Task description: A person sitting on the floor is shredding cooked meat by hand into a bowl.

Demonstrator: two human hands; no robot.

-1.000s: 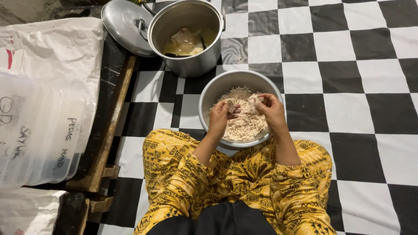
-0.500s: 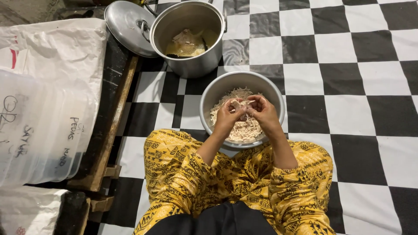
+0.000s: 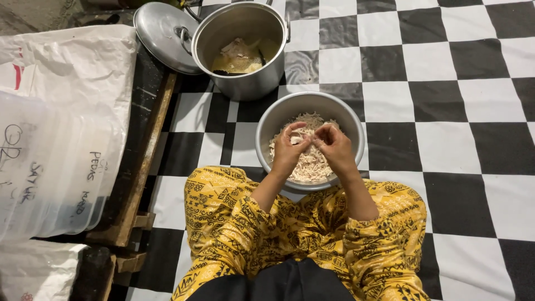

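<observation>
A round metal bowl (image 3: 273,120) sits on the checkered floor in front of my crossed legs in yellow patterned trousers. It holds a heap of pale shredded meat (image 3: 312,164). My left hand (image 3: 290,147) and my right hand (image 3: 334,146) hover over the bowl, fingertips together, pinching a small pale piece of meat (image 3: 297,140) between them. Behind the bowl stands a metal pot (image 3: 245,83) with broth and a piece of meat (image 3: 239,53) inside.
The pot's lid (image 3: 159,33) leans beside the pot at the back left. A wooden pallet edge (image 3: 142,167) runs along the left, bearing white sacks (image 3: 72,72) and stacked clear plastic containers (image 3: 50,178). Black-and-white floor covering (image 3: 457,111) spreads to the right.
My hands have drawn closer together over the bowl and lifted slightly, the fingertips now meeting on one small piece. Bowl and pot stay put.
</observation>
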